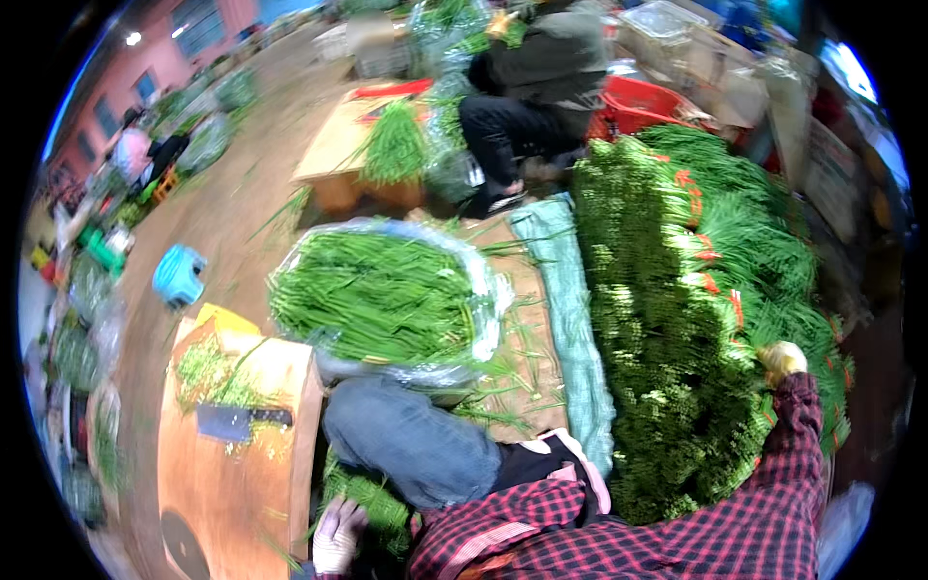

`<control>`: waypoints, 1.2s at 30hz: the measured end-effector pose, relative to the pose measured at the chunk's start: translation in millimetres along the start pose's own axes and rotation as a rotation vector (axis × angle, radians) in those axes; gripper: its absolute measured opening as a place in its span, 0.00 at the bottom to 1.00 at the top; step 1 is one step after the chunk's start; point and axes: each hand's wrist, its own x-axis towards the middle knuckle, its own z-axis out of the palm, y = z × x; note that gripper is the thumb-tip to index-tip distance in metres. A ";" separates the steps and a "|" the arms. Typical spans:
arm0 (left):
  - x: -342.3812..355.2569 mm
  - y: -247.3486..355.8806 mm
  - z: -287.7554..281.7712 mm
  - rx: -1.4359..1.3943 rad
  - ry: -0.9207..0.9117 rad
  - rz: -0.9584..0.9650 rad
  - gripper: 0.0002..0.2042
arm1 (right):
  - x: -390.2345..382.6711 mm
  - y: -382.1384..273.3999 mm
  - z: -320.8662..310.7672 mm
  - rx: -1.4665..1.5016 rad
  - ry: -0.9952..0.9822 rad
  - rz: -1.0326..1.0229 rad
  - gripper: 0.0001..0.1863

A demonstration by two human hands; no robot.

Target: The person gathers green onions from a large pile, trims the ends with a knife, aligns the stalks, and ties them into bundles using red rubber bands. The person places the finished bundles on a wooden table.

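My right hand [783,360], in a pale yellowish glove, reaches out to the big stack of green leafy stalks [667,387] on the right. It touches the stack's outer edge, among bunches tied with red bands [710,282]; its fingertips are blurred against the greens. Low in the view, my left hand [338,535], in a whitish glove, is between the wooden board and a green bunch [382,507] beside my leg. Its fingers look loosely spread, and I see nothing held in them. A cleaver [242,421] lies on the wooden board [227,493] next to chopped green trimmings [215,372].
A plastic-lined heap of long green stalks [382,295] sits ahead of my knee. A teal woven sack [570,309] lies along the stack. Beyond are a blue stool [179,275], another wooden table [338,145], a seated person [536,87] and a red basket [643,101].
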 end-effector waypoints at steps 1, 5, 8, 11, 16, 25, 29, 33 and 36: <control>7.1 6.3 25.2 0.217 0.063 0.098 0.16 | -13.3 1.0 -6.8 -0.086 0.151 0.025 0.19; 9.6 5.9 24.8 0.270 -0.027 0.176 0.09 | -36.0 -109.0 -11.0 -0.027 0.368 -0.235 0.20; 18.3 -7.7 -9.8 1.110 -0.206 0.471 0.07 | -87.2 -229.1 -11.2 0.299 0.133 -0.861 0.15; -5.3 21.4 26.6 0.449 -0.037 0.158 0.13 | -118.7 -326.2 -14.6 0.284 -0.128 -1.161 0.19; -12.6 36.4 34.4 -0.449 0.006 0.019 0.27 | -164.3 -494.7 -38.0 0.698 -0.307 -1.539 0.21; 78.6 152.7 179.5 -0.016 0.177 0.069 0.16 | -201.9 -772.5 0.4 0.256 -0.059 -1.302 0.62; 127.0 134.4 193.0 0.077 0.058 0.156 0.17 | -244.2 -783.0 44.6 -0.038 0.193 -1.320 0.69; 167.2 131.6 213.7 -0.127 0.037 0.158 0.16 | -227.1 -801.5 67.9 -0.050 0.326 -1.236 0.58; 183.8 137.9 212.6 -0.232 0.062 0.161 0.15 | -230.8 -802.2 28.2 0.029 0.084 -1.163 0.47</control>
